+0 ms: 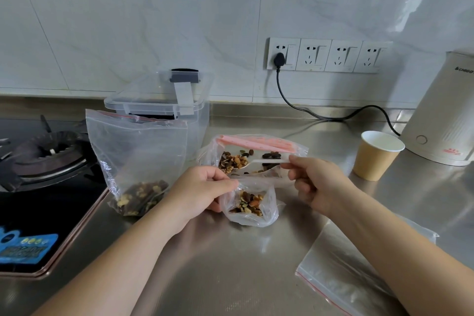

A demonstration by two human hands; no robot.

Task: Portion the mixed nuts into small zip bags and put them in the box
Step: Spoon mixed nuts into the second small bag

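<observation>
Head view, steel countertop (230, 269). Left hand (198, 188) pinching the open rim of a small zip bag (252, 202), partly filled with mixed nuts, resting on the counter between both hands. Right hand (316, 182) gripping the handle of a white plastic spoon (259, 163), bowl loaded with nuts, inside the mouth of a pink-zip bag of mixed nuts (256, 154) lying just behind the small bag. To the left, a larger red-zip bag (138, 159) standing upright, nuts at its bottom, beside the gas burner (48, 156). Clear plastic box (164, 102) with lid on behind that bag, near the wall. Flat empty zip bags (343, 272) stacked at lower right, under the right forearm. Paper cup (375, 155) right of the nut bag, next to a cream kettle (446, 115); black cord (307, 110) running to the wall sockets (328, 55).
</observation>
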